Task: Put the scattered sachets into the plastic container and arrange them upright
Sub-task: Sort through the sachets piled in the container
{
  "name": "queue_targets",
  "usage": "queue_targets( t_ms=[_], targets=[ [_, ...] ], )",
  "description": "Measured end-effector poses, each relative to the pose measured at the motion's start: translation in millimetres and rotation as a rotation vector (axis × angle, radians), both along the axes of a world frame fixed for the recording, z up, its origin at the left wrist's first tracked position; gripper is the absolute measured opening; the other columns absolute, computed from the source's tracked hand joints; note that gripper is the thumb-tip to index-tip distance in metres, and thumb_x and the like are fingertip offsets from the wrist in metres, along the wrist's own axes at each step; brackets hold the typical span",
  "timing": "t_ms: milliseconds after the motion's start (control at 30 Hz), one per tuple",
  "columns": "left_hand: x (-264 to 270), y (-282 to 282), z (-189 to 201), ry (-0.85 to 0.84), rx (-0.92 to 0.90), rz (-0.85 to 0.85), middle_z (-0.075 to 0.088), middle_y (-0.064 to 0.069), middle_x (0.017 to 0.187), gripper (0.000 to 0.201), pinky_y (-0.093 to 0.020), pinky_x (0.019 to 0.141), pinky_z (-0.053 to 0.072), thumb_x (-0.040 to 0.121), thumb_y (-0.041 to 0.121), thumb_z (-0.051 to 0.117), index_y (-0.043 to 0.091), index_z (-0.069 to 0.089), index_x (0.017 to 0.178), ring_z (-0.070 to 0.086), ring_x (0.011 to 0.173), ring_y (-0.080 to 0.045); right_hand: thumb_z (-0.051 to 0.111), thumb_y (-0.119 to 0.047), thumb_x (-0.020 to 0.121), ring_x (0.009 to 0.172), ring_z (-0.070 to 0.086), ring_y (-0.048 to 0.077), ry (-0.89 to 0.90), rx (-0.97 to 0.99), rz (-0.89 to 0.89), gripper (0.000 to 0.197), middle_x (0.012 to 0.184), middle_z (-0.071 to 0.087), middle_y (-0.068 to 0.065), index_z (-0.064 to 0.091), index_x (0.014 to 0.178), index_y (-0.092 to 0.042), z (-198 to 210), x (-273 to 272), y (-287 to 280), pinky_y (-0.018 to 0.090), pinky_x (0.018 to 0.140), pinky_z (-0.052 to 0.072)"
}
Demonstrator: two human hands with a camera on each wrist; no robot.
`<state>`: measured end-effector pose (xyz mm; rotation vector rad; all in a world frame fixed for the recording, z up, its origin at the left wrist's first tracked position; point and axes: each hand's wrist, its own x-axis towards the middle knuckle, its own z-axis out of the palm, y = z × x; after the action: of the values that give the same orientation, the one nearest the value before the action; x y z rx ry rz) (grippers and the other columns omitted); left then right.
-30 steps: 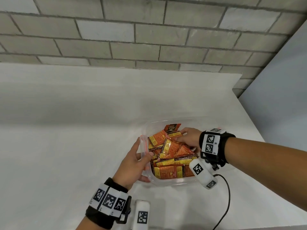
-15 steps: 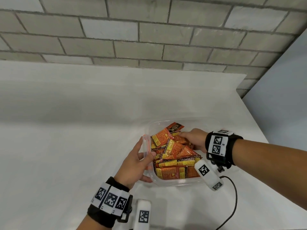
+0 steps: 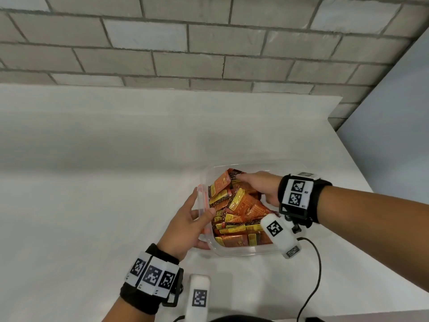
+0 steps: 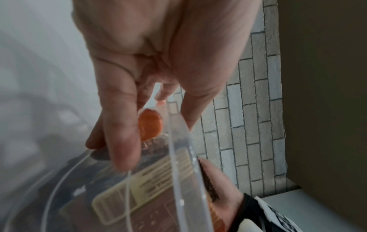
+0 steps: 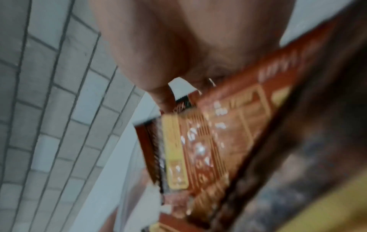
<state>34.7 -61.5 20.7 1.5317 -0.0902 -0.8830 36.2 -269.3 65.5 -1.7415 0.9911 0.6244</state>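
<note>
A clear plastic container (image 3: 243, 251) stands on the white counter and holds several orange and yellow sachets (image 3: 241, 205), most leaning or lying crooked. My left hand (image 3: 202, 212) grips its left wall by an orange tab, thumb over the rim and fingers outside. In the left wrist view the rim (image 4: 178, 141) runs between thumb and fingers (image 4: 119, 125), and a sachet (image 4: 139, 188) shows through the wall. My right hand (image 3: 253, 184) is inside at the back right, fingers laid against the sachets. Its blurred wrist view shows a sachet (image 5: 218, 133) against the palm (image 5: 198, 39); the thumb is hidden.
The white counter (image 3: 92, 205) runs to a grey brick wall (image 3: 209, 54) at the back. Its right edge (image 3: 362, 182) drops off beside a pale panel. A black cable (image 3: 313, 275) trails from my right wrist over the counter in front of the container.
My right hand has slid left across the back of the container, pushing the sachets there. My left hand keeps the same hold on the left wall.
</note>
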Motion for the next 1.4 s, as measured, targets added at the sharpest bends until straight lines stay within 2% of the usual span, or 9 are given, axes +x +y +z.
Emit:
queue_targets(
  t_ms=[133, 367, 433, 567, 800, 933, 1033, 1233, 1400],
  targets=[
    [-0.7, 0.7, -2.1, 0.005, 0.013, 0.006, 0.072, -0.003, 0.107, 0.073, -0.046, 0.063, 0.059, 0.088, 0.032, 0.062, 0.045, 0.022, 0.147, 0.072, 0.089, -0.023, 0.040, -0.054, 0.095, 0.140, 0.026, 0.034, 0.048, -0.134, -0.046, 0.072, 0.155, 0.022, 0.013, 0.021, 0.149, -0.010, 6.3, -26.3, -25.4, 0.051, 0.110, 0.025],
    [-2.9, -2.4, 0.6, -0.010, 0.007, 0.001, 0.074, 0.000, 0.099, 0.066, -0.042, 0.060, 0.058, 0.092, 0.030, 0.059, 0.044, 0.025, 0.145, 0.073, 0.086, -0.021, 0.037, -0.057, 0.095, 0.133, 0.036, 0.036, 0.126, -0.059, -0.059, 0.068, 0.152, 0.030, 0.012, 0.031, 0.146, -0.012, -1.7, -48.4, -28.1, 0.050, 0.104, 0.033],
    [-4.9, -3.5, 2.0, -0.003, -0.004, 0.006, 0.074, -0.001, 0.097, 0.065, -0.039, 0.057, 0.058, 0.093, 0.028, 0.058, 0.043, 0.025, 0.146, 0.073, 0.085, -0.020, 0.039, -0.067, 0.088, 0.123, 0.046, 0.035, 0.147, 0.018, -0.032, 0.071, 0.145, 0.043, 0.013, 0.044, 0.136, -0.015, -6.5, -48.4, -17.6, 0.054, 0.102, 0.034],
    [-8.4, -5.4, 2.0, 0.013, -0.009, 0.015, 0.074, -0.003, 0.097, 0.066, -0.037, 0.055, 0.057, 0.094, 0.026, 0.057, 0.042, 0.024, 0.148, 0.073, 0.083, -0.019, 0.049, -0.087, 0.057, 0.133, 0.040, 0.029, 0.088, 0.127, -0.038, 0.109, 0.147, 0.042, 0.008, 0.039, 0.143, -0.022, -31.5, -48.4, -3.5, 0.056, 0.110, 0.029],
    [-8.9, -6.9, 2.2, 0.011, 0.010, 0.018, 0.073, -0.004, 0.102, 0.068, -0.037, 0.055, 0.056, 0.094, 0.028, 0.057, 0.044, 0.021, 0.149, 0.073, 0.084, -0.019, 0.037, -0.074, 0.084, 0.134, 0.038, 0.025, 0.062, 0.088, -0.034, 0.081, 0.145, 0.044, 0.005, 0.041, 0.142, -0.018, -10.4, -47.0, 11.0, 0.039, 0.114, 0.023],
    [-9.0, -6.6, 4.1, 0.012, -0.008, 0.017, 0.073, -0.004, 0.099, 0.067, -0.038, 0.055, 0.057, 0.093, 0.027, 0.057, 0.043, 0.023, 0.148, 0.073, 0.081, -0.017, 0.044, -0.085, 0.070, 0.121, 0.054, 0.032, 0.059, 0.143, -0.084, 0.089, 0.130, 0.059, 0.011, 0.051, 0.132, -0.021, -6.6, -51.6, 4.9, 0.055, 0.106, 0.035],
    [-9.4, -7.3, 3.5, 0.005, -0.014, 0.018, 0.074, 0.000, 0.092, 0.068, -0.037, 0.056, 0.057, 0.093, 0.027, 0.057, 0.043, 0.022, 0.148, 0.072, 0.076, -0.014, 0.038, -0.088, 0.069, 0.131, 0.040, 0.039, 0.102, 0.075, -0.113, 0.098, 0.143, 0.046, 0.012, 0.040, 0.141, -0.022, -4.6, -58.7, -4.8, 0.063, 0.102, 0.029],
    [-12.0, -8.9, 5.1, 0.002, -0.024, 0.007, 0.074, 0.005, 0.086, 0.066, -0.040, 0.060, 0.059, 0.093, 0.029, 0.056, 0.044, 0.022, 0.147, 0.073, 0.079, -0.014, 0.048, -0.096, 0.029, 0.133, 0.041, 0.026, -0.002, 0.149, -0.116, 0.137, 0.146, 0.044, 0.005, 0.036, 0.144, -0.023, -38.3, -58.7, 1.8, 0.052, 0.112, 0.028],
    [-11.1, -9.1, 3.6, -0.009, -0.001, 0.010, 0.070, 0.008, 0.076, 0.068, -0.038, 0.056, 0.058, 0.093, 0.029, 0.057, 0.042, 0.020, 0.150, 0.071, 0.071, -0.011, 0.051, -0.098, 0.017, 0.132, 0.043, 0.027, -0.016, 0.187, -0.135, 0.148, 0.145, 0.045, 0.004, 0.035, 0.145, -0.024, -57.2, -53.3, 6.0, 0.054, 0.111, 0.028]
  ],
)
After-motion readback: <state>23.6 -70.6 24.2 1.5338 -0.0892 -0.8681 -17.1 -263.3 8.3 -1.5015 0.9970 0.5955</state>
